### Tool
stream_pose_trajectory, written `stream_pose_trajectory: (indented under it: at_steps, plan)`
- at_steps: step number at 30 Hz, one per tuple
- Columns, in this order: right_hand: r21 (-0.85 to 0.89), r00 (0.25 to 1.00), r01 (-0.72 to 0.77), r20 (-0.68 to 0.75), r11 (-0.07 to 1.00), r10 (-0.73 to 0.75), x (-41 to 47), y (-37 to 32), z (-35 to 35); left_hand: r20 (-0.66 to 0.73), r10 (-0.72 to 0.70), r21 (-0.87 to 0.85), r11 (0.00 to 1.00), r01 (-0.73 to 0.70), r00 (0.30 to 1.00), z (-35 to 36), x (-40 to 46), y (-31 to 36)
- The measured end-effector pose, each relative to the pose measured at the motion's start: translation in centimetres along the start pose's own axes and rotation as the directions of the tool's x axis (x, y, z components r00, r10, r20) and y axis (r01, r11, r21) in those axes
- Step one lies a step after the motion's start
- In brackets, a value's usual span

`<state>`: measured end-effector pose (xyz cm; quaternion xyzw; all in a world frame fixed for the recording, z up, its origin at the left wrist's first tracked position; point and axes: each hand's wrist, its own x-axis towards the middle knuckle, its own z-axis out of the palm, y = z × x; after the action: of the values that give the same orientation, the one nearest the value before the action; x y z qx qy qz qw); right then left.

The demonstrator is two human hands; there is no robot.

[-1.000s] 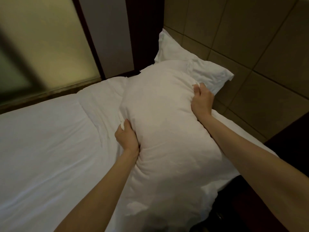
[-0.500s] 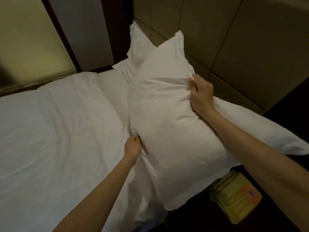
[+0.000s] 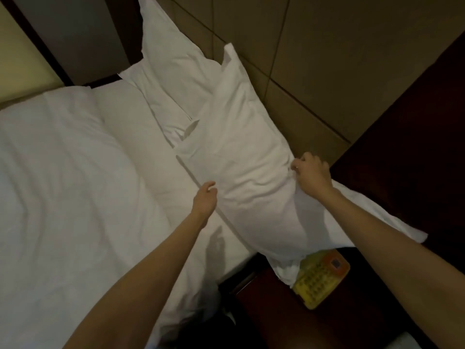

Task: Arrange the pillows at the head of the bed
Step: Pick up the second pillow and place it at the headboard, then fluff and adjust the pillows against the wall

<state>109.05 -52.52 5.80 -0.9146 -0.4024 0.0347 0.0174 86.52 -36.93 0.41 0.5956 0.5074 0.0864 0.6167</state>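
A white pillow [image 3: 254,172] lies along the padded headboard [image 3: 327,59] at the near side of the bed, its near corner hanging over the bedside table. My right hand [image 3: 312,172] pinches the pillow's fabric at its headboard-side edge. My left hand [image 3: 205,200] hovers just off the pillow's bed-side edge, fingers apart, holding nothing. A second white pillow [image 3: 171,69] leans against the headboard farther along, its lower end tucked beside the first. Both rest on the bed's white duvet [image 3: 70,185].
A dark wooden bedside table [image 3: 276,311] stands at the lower right with a yellow telephone [image 3: 319,280] on it, partly under the pillow's corner. A dark wood panel [image 3: 415,147] rises to the right. A frosted glass partition [image 3: 22,54] runs along the bed's far side.
The pillow has gone from held upright to lying flat against the headboard. My left hand has let go of it. My right hand has slid toward its near end.
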Motion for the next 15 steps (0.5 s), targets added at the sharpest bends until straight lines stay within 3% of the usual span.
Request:
stream_pose_trajectory:
  at_steps: [3, 7, 15]
  plan:
    - [0.098, 0.997, -0.066, -0.028, 0.993, 0.069, 0.3, -1.4, 1.1, -0.045, 0.000, -0.023, 1.000, -0.001, 0.999, -1.1, 0.9, 0.7]
    - [0.197, 0.991, -0.021, -0.127, 0.980, 0.046, 1.9, -4.5, 0.8, -0.135, 0.017, -0.075, 0.997, -0.028, 0.991, -3.1, 2.4, 1.4]
    - [0.316, 0.992, 0.054, -0.124, 0.947, -0.015, 6.7, -11.1, 0.1, -0.219, 0.098, -0.059, 0.992, -0.113, 0.971, -9.5, 6.7, 3.1]
